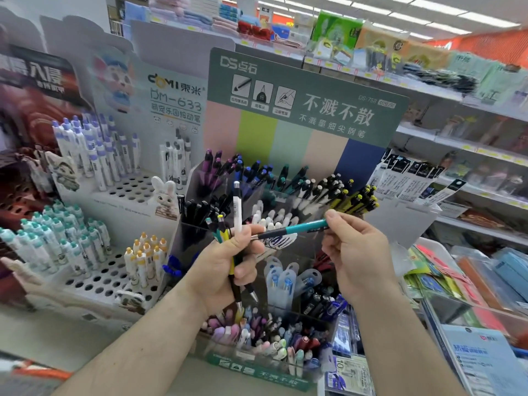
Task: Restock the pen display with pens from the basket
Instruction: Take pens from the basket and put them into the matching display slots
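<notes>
My left hand (228,270) grips a bunch of pens (236,212) upright: a white one, a yellow one and teal-capped ones. My right hand (357,252) pinches the end of a teal pen (303,228), which lies level between both hands with its metal tip by my left thumb. Behind the hands stands the green tiered pen display (300,110), its clear compartments packed with purple, blue, teal, white and yellow pens. The basket is not clearly in view.
White peg-hole stands with white pens (94,155) fill the left side. A lower clear bin of pastel pens (257,335) sits under my hands. Shelves with packaged stationery (471,270) run along the right.
</notes>
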{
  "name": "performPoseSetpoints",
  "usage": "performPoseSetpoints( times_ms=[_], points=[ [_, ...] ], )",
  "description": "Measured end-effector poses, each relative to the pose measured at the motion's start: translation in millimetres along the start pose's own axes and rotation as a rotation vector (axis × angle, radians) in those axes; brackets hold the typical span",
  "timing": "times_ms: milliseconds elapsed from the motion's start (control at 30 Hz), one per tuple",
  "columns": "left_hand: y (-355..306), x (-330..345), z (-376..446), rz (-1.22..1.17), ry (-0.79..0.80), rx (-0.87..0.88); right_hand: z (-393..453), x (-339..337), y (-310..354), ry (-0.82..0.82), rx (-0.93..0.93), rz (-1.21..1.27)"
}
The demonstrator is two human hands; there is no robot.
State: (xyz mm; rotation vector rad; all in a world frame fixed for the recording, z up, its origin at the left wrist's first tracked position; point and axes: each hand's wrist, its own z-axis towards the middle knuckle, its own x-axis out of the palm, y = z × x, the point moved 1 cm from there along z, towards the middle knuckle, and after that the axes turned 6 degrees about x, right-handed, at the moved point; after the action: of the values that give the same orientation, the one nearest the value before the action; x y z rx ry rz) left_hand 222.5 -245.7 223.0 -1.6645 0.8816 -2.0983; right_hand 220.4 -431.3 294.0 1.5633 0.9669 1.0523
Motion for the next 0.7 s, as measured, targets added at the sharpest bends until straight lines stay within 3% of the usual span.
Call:
performPoseSetpoints(
  times_ms=[200,333,433,567,700],
  points=[
    [-8,3,-5,-0.104,0.034,0.015,0,15,-15,-0.086,-0.047,0.008],
    [-19,2,-3,-0.051,0.02,0.045,-6,27,-2,-0.094,-0.222,0.066],
    [-27,2,-3,0.017,-0.051,0.061,0,29,22,-0.218,-0.42,0.135],
    [-33,3,-8,0.109,-0.141,0.063,21,34,44,-0.412,-0.72,-0.049],
    [-34,1,-12,0.198,-0.148,0.052,45,50,47,-0.424,-0.856,-0.306]
  ],
)
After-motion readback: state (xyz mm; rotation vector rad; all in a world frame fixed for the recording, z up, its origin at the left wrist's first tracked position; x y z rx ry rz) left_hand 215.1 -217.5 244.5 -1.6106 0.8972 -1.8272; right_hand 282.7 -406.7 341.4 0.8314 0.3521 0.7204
